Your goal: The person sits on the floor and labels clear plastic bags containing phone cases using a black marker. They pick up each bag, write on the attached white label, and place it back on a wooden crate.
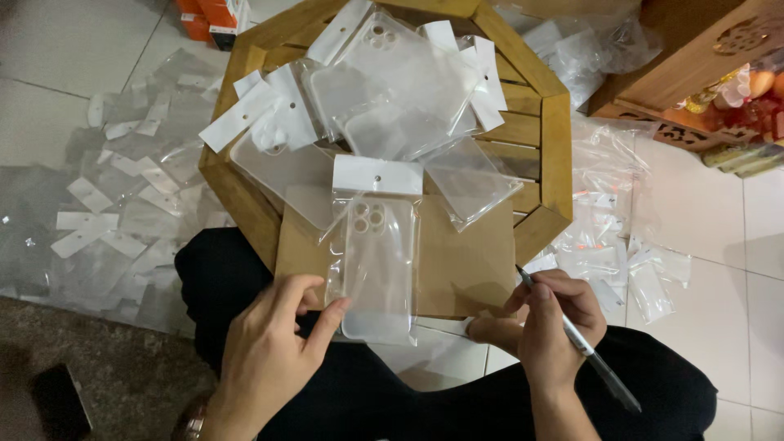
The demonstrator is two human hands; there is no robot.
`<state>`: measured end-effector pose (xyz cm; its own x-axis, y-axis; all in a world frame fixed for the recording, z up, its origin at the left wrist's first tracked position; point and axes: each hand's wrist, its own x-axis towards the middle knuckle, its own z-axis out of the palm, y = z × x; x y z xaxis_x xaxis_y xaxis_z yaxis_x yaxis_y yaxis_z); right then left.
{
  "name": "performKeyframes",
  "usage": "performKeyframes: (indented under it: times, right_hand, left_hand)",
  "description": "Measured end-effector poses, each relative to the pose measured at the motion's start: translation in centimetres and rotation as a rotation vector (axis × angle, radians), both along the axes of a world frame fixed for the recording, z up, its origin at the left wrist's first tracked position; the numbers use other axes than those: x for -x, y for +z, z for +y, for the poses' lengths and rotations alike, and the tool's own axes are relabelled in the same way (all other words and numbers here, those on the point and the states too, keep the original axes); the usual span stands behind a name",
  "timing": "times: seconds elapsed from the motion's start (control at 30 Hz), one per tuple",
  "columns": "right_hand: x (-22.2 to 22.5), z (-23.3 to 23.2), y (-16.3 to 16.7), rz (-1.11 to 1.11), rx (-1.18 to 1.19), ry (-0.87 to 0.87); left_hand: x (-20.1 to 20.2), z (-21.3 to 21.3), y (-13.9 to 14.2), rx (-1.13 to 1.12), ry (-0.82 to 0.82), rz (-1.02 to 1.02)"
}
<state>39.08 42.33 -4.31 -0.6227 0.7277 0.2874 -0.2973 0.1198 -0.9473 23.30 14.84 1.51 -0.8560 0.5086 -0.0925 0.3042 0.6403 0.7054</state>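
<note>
**Clear phone case in a plastic sleeve, being steadied at the near edge of a wooden table**

Clear, soft-looking phone case in a transparent plastic sleeve with a white card header (pixel 374 265) is lying on a flat sheet of brown cardboard (pixel 465 261) at the near edge of an octagonal slatted wooden table (pixel 557 143). Its header is pointing toward the table's middle, and its lower end is reaching the cardboard's near edge.

The left hand (pixel 273 347) is pinching the sleeve's lower left side, thumb on top and fingers curled beneath. The right hand (pixel 549 322) is closed around a slim grey pen (pixel 572 335), tip pointing up and away, hovering just off the cardboard's near right corner and apart from the sleeve.

Judging by this, the packed case is being held flat while the pen is waiting; any mark on it would call for bringing the tip across to the sleeve while the left hand is keeping it from sliding.

A loose heap of similar sleeved clear cases (pixel 384 90) is covering the table's far half, overlapping one another; each sleeve seems to hold one case. An apparently empty sleeve (pixel 469 184) is lying just right of the held one.

On the tiled floor, empty sleeves with white headers (pixel 106 204) are spreading out left of the table, and more small bags (pixel 608 237) are lying to its right. A carved wooden cabinet (pixel 694 57) is standing at the far right.
</note>
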Motion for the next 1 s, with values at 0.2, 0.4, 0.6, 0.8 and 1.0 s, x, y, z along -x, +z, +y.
performKeyframes:
  times: [0.2, 0.4, 0.6, 0.8, 1.0]
  right_hand:
    - [2.8, -0.3, 1.6, -0.258, 0.04, 0.151]
    - [5.0, -0.1, 2.0, -0.369, -0.016, 0.277]
    - [6.0, -0.1, 1.8, -0.605, -0.066, 0.276]
    - [6.5, -0.1, 1.9, -0.642, -0.092, 0.316]
    - [6.5, -0.1, 1.4, -0.644, -0.094, 0.282]
  left_hand:
    - [5.2, 4.7, -0.4, -0.221, -0.555, 0.733]
    - [2.8, 6.6, -2.6, -0.286, -0.727, 0.457]
    - [2.0, 6.3, -2.0, -0.373, -0.696, 0.398]
    - [2.4, 6.4, -2.2, -0.361, -0.724, 0.379]
    - [2.6, 6.3, -2.7, -0.36, -0.722, 0.386]
